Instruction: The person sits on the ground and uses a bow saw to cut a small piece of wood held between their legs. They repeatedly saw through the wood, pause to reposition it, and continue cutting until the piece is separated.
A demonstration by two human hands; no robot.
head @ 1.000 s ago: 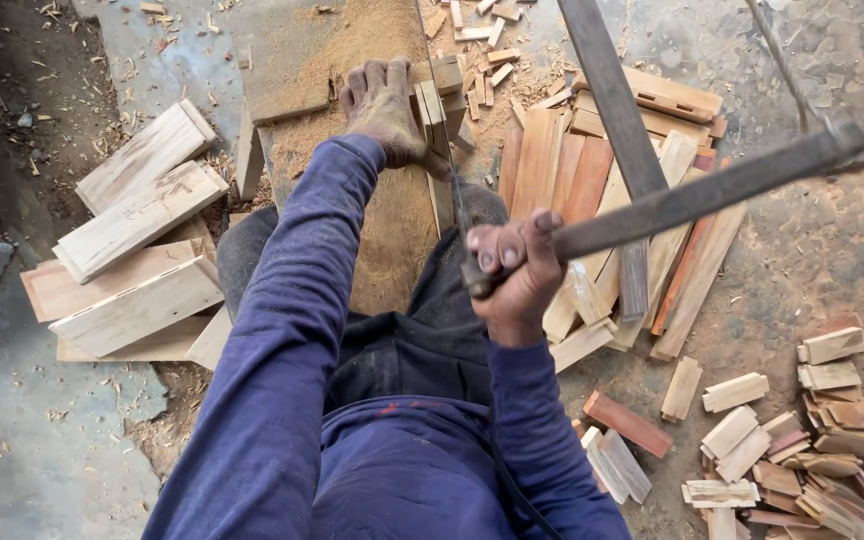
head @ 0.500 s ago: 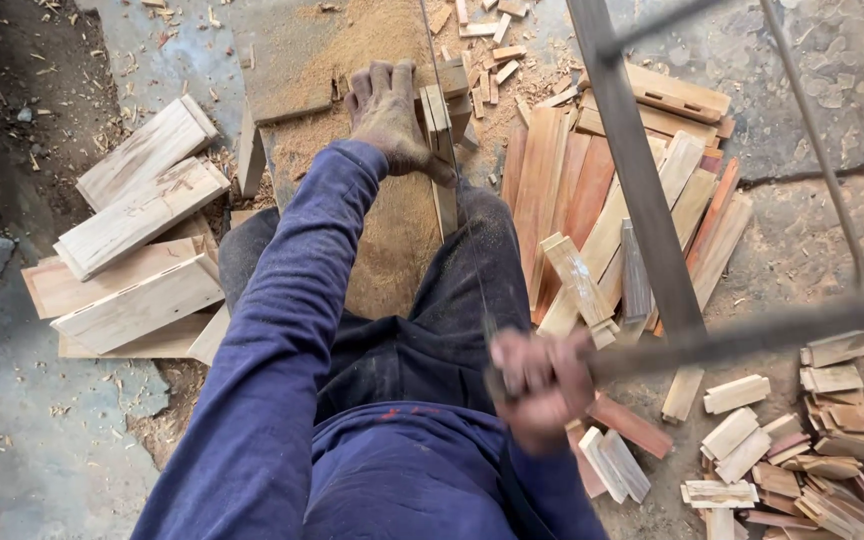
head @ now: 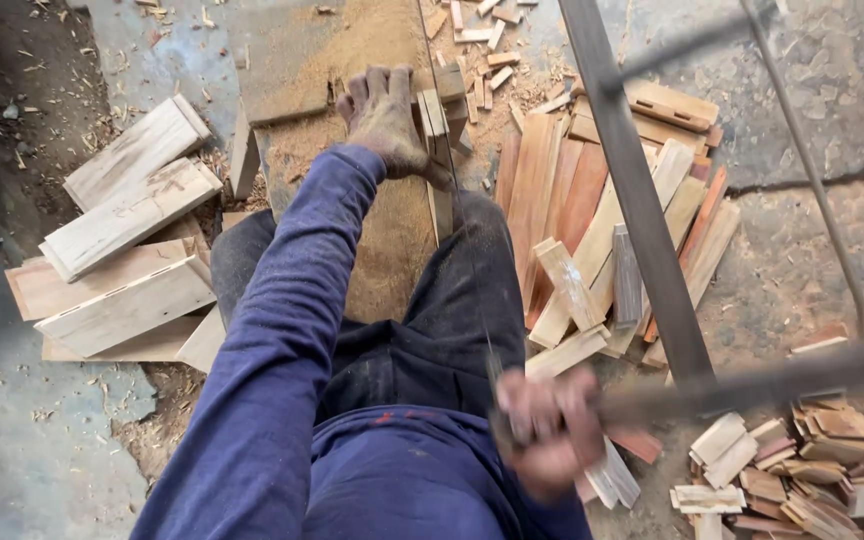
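My left hand (head: pixel 384 118) presses its spread fingers on a sawdust-covered pale wooden plank (head: pixel 392 210). My right hand (head: pixel 549 432), blurred, has its fingers clamped on a long wooden-framed bow saw (head: pixel 642 215).

Left arm stretched forward, left hand (head: pixel 384 118) palm down, fingers spread; right hand (head: pixel 544 428) fisted, blurred.

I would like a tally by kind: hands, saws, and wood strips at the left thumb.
Hands: 2, left hand and right hand
Frame saw: 1
Wood strip at left thumb: 1
Total: 4
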